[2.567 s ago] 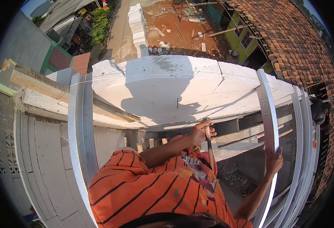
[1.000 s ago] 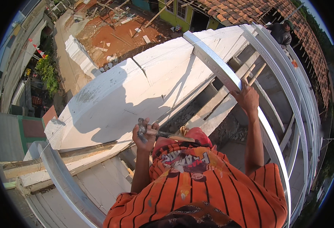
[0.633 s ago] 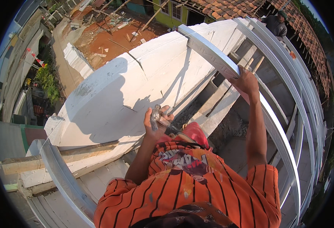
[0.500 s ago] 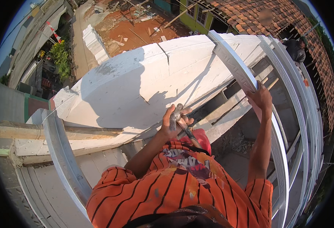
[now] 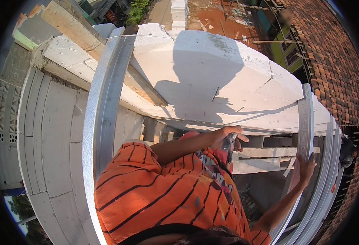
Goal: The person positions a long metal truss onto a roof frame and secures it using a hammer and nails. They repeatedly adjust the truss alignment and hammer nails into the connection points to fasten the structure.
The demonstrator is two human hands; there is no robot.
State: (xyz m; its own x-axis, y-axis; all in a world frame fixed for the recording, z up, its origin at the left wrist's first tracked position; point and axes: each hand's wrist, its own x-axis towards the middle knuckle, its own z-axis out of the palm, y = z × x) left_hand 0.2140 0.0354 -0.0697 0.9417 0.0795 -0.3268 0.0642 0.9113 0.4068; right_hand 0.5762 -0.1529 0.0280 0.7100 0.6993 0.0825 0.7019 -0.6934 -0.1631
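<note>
The slender metal hand tool with a dark grip [image 5: 228, 148] sits in the left hand [image 5: 227, 137], right of frame centre, just below the underside edge of the broad white block wall top [image 5: 212, 77]. The fingers are closed round the tool's upper part; its long axis runs nearly vertical in the picture, the dark end pointing down toward the orange black-striped shirt [image 5: 167, 196]. What kind of tool it is cannot be made out (the head is hidden in the fist).

The right hand [image 5: 306, 169] lies well apart, at centre right, flat and spread against the pale grey metal channel upright [image 5: 304, 126], holding nothing else. The left hand is therefore the one on the tool, and the upright lies to the tool's right, with open void between them.

A second pale grey metal channel [image 5: 102, 118] runs down the left of the frame beside a white block wall face [image 5: 48, 134]. A weathered timber beam [image 5: 77, 32] crosses the upper left. A red tiled roof [image 5: 334, 57] fills the upper right.
</note>
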